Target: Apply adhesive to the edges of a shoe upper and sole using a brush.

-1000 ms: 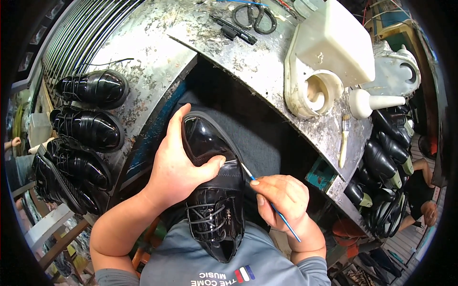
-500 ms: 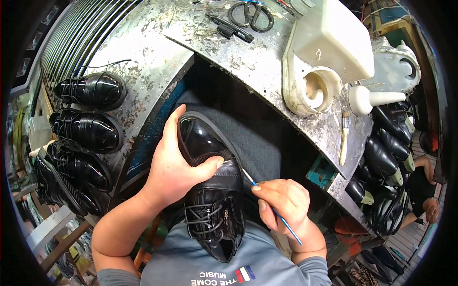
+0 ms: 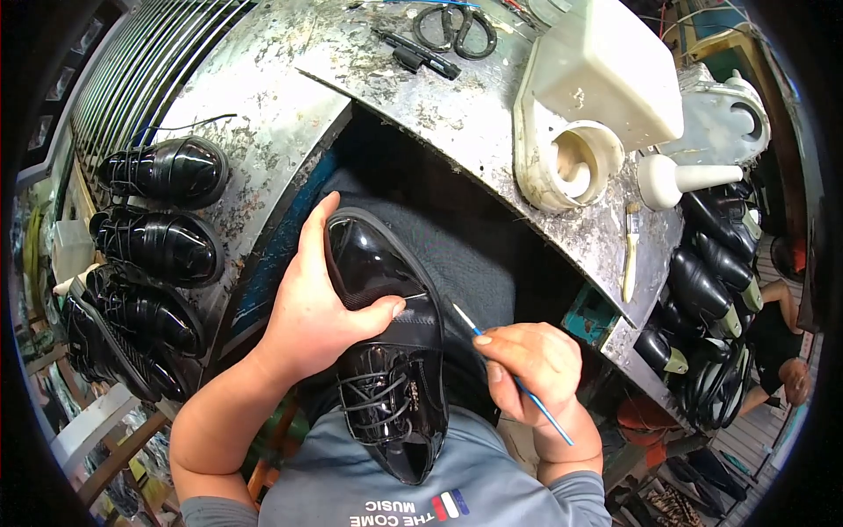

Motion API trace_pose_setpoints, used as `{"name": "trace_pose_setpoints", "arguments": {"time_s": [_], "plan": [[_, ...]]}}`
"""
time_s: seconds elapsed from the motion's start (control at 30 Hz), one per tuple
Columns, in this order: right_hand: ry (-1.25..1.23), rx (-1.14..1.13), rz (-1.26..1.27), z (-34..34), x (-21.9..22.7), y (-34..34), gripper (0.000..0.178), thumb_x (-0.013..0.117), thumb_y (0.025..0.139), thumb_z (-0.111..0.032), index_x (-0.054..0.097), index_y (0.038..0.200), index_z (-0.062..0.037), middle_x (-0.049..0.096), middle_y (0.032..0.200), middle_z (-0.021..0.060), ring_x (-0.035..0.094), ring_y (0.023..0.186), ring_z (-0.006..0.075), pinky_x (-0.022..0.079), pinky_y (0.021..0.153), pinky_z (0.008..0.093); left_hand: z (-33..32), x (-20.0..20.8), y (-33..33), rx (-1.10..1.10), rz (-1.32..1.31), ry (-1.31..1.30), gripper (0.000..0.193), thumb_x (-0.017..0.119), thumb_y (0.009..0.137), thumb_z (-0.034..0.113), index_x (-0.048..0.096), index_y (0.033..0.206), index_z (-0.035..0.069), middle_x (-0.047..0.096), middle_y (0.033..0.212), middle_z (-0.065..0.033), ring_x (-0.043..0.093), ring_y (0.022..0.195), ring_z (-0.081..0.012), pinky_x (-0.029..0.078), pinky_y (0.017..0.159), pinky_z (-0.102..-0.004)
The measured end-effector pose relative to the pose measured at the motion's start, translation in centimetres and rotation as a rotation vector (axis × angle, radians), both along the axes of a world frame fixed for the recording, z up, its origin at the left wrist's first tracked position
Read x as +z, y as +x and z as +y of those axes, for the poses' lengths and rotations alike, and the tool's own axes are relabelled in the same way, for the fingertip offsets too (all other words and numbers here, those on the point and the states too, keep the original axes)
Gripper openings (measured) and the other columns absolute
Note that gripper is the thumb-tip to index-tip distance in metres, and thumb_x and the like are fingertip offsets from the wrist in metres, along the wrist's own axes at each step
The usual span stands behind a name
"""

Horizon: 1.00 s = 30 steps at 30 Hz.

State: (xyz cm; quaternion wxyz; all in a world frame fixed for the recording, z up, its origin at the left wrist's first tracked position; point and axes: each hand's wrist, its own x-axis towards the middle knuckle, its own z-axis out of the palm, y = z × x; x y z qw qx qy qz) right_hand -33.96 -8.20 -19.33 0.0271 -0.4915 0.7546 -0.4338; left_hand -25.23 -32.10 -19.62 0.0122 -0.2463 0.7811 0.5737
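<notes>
A glossy black lace-up shoe (image 3: 373, 259) lies in my lap, its toe pointing away from me. My left hand (image 3: 320, 307) grips the forefoot from the left side, thumb across the upper and fingers along the toe edge; most of the fingers under the shoe are hidden. In my right hand (image 3: 536, 364) I pinch a thin blue-handled brush (image 3: 540, 408). Its pale, narrow tip points up and left, a small gap away from the shoe's right edge.
Several finished-looking black shoes (image 3: 162, 243) stand on the left worktop. On the far bench are scissors (image 3: 455, 33), a white plastic container (image 3: 606, 79), a white bottle (image 3: 680, 182) and a flat brush (image 3: 630, 255). More black shoes (image 3: 702, 281) crowd the right, near another person's arm (image 3: 777, 307).
My right hand has drawn the brush slightly to the right, and its tip has come off the shoe's edge. My left hand keeps its hold on the shoe.
</notes>
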Motion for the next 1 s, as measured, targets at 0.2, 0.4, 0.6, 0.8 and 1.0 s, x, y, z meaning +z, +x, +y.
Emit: {"name": "trace_pose_setpoints", "arguments": {"time_s": [0.2, 0.4, 0.6, 0.8, 1.0], "plan": [[0.001, -0.028, 0.005, 0.1, -1.5, 0.6, 0.029, 0.070, 0.074, 0.000, 0.067, 0.103, -0.0013, 0.069, 0.089, 0.0119, 0.069, 0.073, 0.0253, 0.054, 0.062, 0.0332, -0.2, -0.4, 0.3, 0.005, 0.030, -0.025, 0.104, 0.083, 0.067, 0.012, 0.019, 0.147, -0.005, 0.056, 0.122, -0.0212, 0.057, 0.114, -0.0269, 0.042, 0.103, -0.0357], [0.005, -0.088, -0.459, -0.1, -4.7, 2.1, 0.029, 0.061, 0.090, -0.003, 0.057, 0.118, 0.0013, 0.070, 0.104, 0.0149, 0.069, 0.078, 0.0228, 0.055, 0.072, 0.0328, -0.8, -1.2, 0.9, 0.079, 0.089, 0.190, 0.105, 0.083, 0.067, 0.009, 0.017, 0.149, -0.003, 0.053, 0.125, -0.0162, 0.054, 0.115, -0.0216, 0.042, 0.103, -0.0343], [-0.174, 0.169, -1.519, -0.2, -6.7, 6.3, 0.065, 0.066, 0.092, -0.015, 0.029, 0.143, -0.0003, 0.047, 0.139, 0.0188, 0.053, 0.115, 0.0188, 0.044, 0.099, 0.0331, -1.3, -1.1, 1.7, 0.098, 0.165, 0.387, 0.104, 0.078, 0.071, 0.001, 0.012, 0.151, -0.001, 0.052, 0.122, -0.0101, 0.055, 0.112, -0.0187, 0.043, 0.102, -0.0348], [-0.178, 0.285, -1.648, -0.6, -7.1, 8.2, 0.077, 0.062, 0.089, -0.015, 0.016, 0.149, 0.0016, 0.038, 0.145, 0.0200, 0.042, 0.131, 0.0241, 0.031, 0.112, 0.0378, -1.5, -1.4, 2.9, 0.144, 0.219, 0.468, 0.105, 0.078, 0.071, 0.001, 0.011, 0.152, 0.000, 0.050, 0.124, -0.0093, 0.054, 0.112, -0.0186, 0.043, 0.102, -0.0349], [-0.039, 0.218, -1.519, -0.8, -6.7, 8.4, 0.083, 0.063, 0.084, -0.018, 0.016, 0.149, 0.0025, 0.041, 0.143, 0.0182, 0.041, 0.130, 0.0221, 0.029, 0.110, 0.0350, -1.3, -1.6, 2.9, 0.139, 0.190, 0.400, 0.103, 0.076, 0.072, -0.001, 0.011, 0.152, 0.000, 0.051, 0.123, -0.0104, 0.055, 0.111, -0.0189, 0.044, 0.102, -0.0351]]}}
